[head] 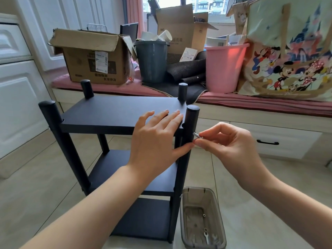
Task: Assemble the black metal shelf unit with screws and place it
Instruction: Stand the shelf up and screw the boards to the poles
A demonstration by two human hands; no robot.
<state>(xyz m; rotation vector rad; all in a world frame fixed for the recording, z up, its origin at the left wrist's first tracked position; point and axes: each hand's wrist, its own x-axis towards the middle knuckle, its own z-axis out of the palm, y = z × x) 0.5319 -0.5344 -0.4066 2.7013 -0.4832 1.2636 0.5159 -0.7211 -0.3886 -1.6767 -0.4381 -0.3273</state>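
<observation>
At lower right a clear bin [203,218] holds small hardware. Mid-frame, the right hand [226,139] pinches a screw [197,135] against the black shelf unit [115,112], at its front-right post; the left hand [158,139] lies flat, fingers straight, on its top.

Probably a home bedroom: cushioned window seat [251,102], white wardrobe [59,24].

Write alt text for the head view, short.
A right hand pinches a small silver screw against the front right post of a black three-tier metal shelf unit, while the left hand rests flat on its top shelf. A clear plastic parts tray sits on the floor beside it.
</observation>
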